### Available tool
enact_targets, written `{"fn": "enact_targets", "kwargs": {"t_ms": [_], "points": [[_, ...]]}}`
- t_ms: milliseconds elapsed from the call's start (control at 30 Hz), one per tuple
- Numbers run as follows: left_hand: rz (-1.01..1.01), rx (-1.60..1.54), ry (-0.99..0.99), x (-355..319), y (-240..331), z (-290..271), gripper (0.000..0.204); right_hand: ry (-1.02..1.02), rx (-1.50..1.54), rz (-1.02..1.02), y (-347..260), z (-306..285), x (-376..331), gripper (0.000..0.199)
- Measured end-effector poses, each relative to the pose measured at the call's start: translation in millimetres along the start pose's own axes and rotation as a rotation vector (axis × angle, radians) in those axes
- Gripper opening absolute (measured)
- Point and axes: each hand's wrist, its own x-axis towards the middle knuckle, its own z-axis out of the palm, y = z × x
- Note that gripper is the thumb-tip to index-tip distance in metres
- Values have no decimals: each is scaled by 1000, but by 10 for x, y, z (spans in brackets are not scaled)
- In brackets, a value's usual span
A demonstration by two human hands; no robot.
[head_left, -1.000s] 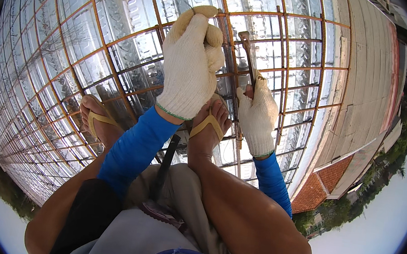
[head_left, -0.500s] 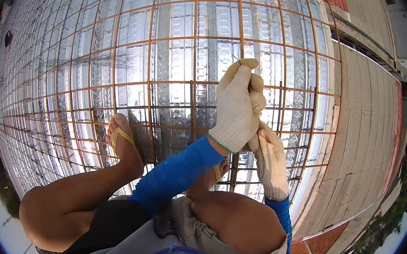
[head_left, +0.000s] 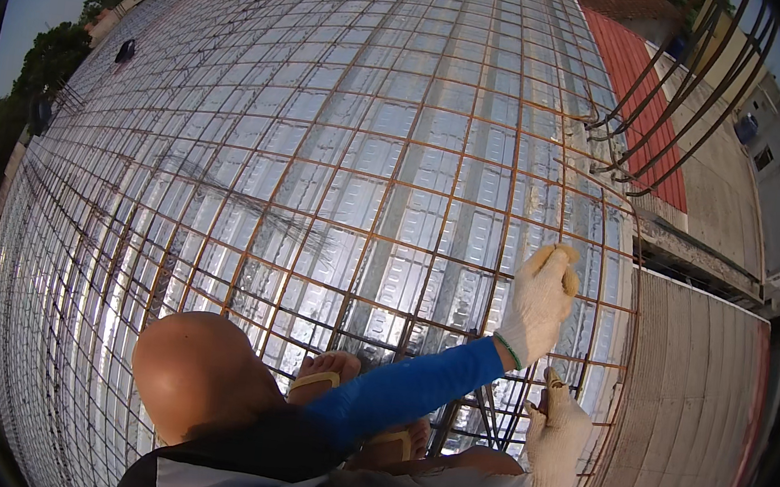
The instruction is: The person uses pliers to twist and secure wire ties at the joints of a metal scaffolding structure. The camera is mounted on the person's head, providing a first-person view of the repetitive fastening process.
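I keep my left hand [head_left: 541, 302] fisted above the rebar mesh [head_left: 340, 172]; right hand [head_left: 558, 437] curled shut (contents hidden); 2 steady wrists.

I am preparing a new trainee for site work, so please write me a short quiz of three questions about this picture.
1. True or false: the left hand and the right hand both wear light knit gloves.
2. What lies under the rusty bar mesh? A) wooden boards B) ribbed metal decking C) loose sand
3. Fill in: the left sleeve is ___ in colour.
Key: 1 true; 2 B; 3 blue.
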Motion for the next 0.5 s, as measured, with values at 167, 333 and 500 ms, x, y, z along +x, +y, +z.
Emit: {"fn": "enact_targets", "kwargs": {"t_ms": [167,333,500], "points": [[-9,78,70,-235,-204,472,24,193,69,265,1021,-58,-125,25],[-128,-187,147,-71,-26,441,17,328,534,519,-12,-675,-20,15],[-177,-243,104,105,-213,374,15,-198,-98,317,-395,-782,-394,41]]}}
